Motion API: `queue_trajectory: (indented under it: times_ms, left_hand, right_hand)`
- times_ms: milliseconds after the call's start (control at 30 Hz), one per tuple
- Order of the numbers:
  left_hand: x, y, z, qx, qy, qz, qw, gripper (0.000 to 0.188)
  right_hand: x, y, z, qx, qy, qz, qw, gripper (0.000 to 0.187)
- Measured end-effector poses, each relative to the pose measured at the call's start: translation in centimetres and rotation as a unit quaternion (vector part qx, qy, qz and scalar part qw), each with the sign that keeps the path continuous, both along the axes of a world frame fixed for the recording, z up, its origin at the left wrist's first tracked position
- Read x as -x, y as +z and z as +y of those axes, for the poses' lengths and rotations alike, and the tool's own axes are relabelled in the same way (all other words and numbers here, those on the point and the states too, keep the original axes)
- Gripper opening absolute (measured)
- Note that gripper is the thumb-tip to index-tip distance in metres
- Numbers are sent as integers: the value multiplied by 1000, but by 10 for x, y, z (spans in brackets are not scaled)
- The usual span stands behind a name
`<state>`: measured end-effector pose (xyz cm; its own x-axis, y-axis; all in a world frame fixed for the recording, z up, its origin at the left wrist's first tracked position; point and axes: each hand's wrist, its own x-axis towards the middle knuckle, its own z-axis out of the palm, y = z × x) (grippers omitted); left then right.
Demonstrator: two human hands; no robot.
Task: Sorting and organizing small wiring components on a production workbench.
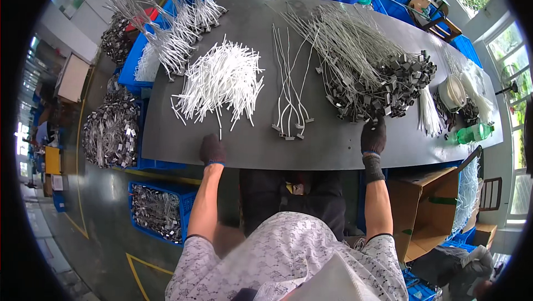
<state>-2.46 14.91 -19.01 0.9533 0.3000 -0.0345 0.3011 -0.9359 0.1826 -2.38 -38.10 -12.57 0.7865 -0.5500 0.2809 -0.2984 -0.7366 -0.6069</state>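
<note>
My left hand [212, 149], in a dark knitted glove, rests at the table's near edge with its fingers curled. A heap of short white tubes [222, 84] lies just beyond it, one tube pointing at the glove. What those fingers hold, if anything, is hidden. My right hand [373, 136], also gloved, reaches to the near edge of a large pile of thin wires with dark block-shaped ends [397, 87]. Its fingertips are closed among the blocks, and their grip is not clear. Between the hands lie several wires with white sleeves and small grey ends [288, 134].
The dark table [300, 154] fills the middle. At its right are a white spool [452, 91] and a green bottle [474, 133]. Blue crates [191, 193] with wire bundles stand left. An open cardboard box [425, 206] sits below right. Other people are at the far side and lower right.
</note>
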Motion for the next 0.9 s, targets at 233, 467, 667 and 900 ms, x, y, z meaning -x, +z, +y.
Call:
queue_trajectory:
  times_ms: [233, 467, 667, 900]
  left_hand:
    - [-27, -14, 0, 24, -21, 39, 999, 22]
    - [32, 2, 0, 652, 254, 29, 713, 18]
    - [41, 19, -47, 796, 205, 19, 570, 8]
    - [29, 83, -125, 785, 192, 48, 587, 13]
  right_hand:
    - [82, -81, -96, 41, -4, 283, 958, 36]
    - [165, -60, -42, -404, 40, 273, 872, 30]
    - [353, -133, -67, 122, 261, 618, 731, 28]
    - [391, -122, -15, -52, 179, 480, 857, 29]
